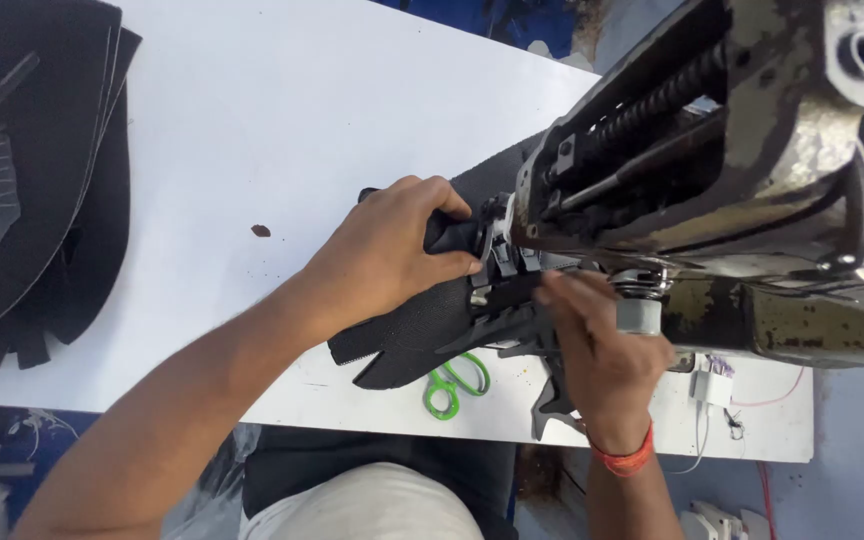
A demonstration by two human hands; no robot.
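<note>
The sewing machine (742, 170) hangs over the white table (282, 110). The black shoe upper (417, 325) lies under its presser foot (500, 262). The left hand (387, 250) and right hand (602, 345) pinch it, so fingertips risk the needle.

Sewing machine (752, 180): head cut off by top and right edges. Needle area hidden behind left hand (392, 255) fingers. Green scissors (455, 383): blades under black mesh fabric piece (407, 330). Right hand (602, 350): fingertips blurred. Stack of black cut pieces (37, 170) cropped at left edge.
</note>
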